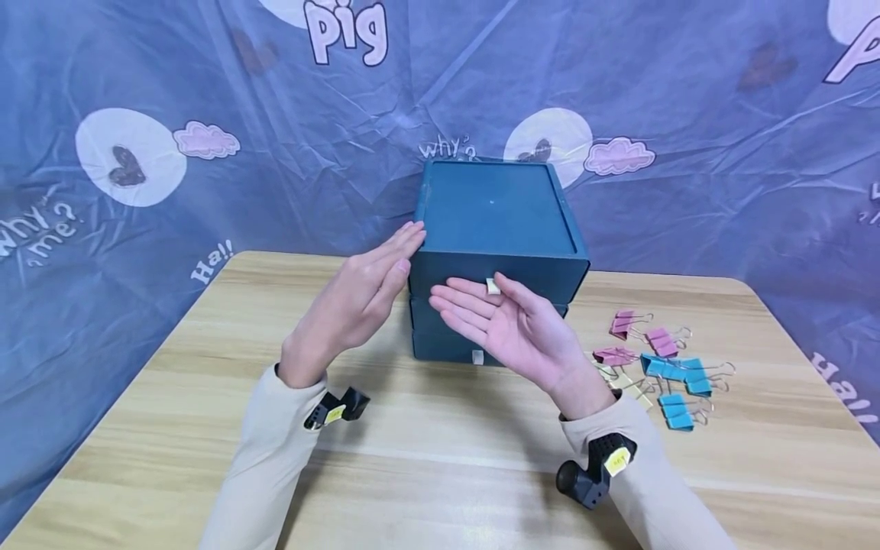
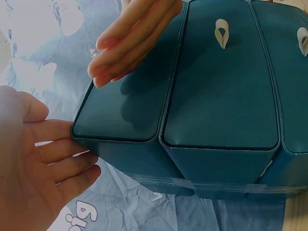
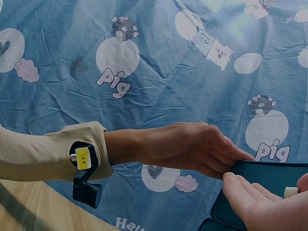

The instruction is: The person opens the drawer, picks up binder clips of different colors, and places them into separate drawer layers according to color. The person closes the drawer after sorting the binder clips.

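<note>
Left hand (image 1: 364, 290): released, touching the left side of the drawer box (image 1: 498, 210).
Right hand (image 1: 516, 332): released, palm up, nearer the top tab (image 1: 493, 287).
Drawer box: ahead of our hands, by the far edge of the surface (image 1: 426, 466).

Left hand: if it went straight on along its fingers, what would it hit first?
Likely the teal drawer box, near its upper left front corner. The left hand looks at or almost on it; exact contact is unclear.
</note>
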Tool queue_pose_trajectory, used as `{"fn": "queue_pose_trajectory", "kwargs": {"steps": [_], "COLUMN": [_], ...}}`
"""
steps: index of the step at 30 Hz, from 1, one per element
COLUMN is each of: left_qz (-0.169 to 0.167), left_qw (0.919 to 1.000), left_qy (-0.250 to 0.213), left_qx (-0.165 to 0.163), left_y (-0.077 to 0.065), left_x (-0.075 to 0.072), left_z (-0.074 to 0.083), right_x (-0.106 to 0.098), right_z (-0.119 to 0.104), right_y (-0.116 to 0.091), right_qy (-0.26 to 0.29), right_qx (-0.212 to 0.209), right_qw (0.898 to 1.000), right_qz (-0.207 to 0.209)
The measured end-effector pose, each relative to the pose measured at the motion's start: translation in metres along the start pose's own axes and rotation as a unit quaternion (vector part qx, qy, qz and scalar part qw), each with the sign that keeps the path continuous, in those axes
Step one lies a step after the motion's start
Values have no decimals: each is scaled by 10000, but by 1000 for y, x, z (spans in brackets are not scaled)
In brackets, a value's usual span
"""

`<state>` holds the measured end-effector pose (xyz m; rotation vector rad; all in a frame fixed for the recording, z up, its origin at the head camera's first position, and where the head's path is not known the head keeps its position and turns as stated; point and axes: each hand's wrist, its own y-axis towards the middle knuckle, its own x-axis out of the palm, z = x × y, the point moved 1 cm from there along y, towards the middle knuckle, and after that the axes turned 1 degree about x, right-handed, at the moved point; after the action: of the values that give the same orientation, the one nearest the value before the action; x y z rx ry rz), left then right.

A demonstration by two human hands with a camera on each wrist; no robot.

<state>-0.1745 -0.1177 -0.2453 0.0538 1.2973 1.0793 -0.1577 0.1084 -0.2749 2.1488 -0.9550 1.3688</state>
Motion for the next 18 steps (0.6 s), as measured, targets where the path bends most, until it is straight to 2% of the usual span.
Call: {"fn": "queue_pose_trajectory", "kwargs": {"steps": [18], "left_qz": [96], "left_qw": [9999], "left_qy": [37], "left_qx": [5], "left_y": [1], "left_x": [3], "left_z": [1], "right_x": [-1], "right_z": [-1], "right_y": [-1], "right_qy": [-68], "right_qx": [15], "right_qw": [9999], "right_qz": [-149]}}
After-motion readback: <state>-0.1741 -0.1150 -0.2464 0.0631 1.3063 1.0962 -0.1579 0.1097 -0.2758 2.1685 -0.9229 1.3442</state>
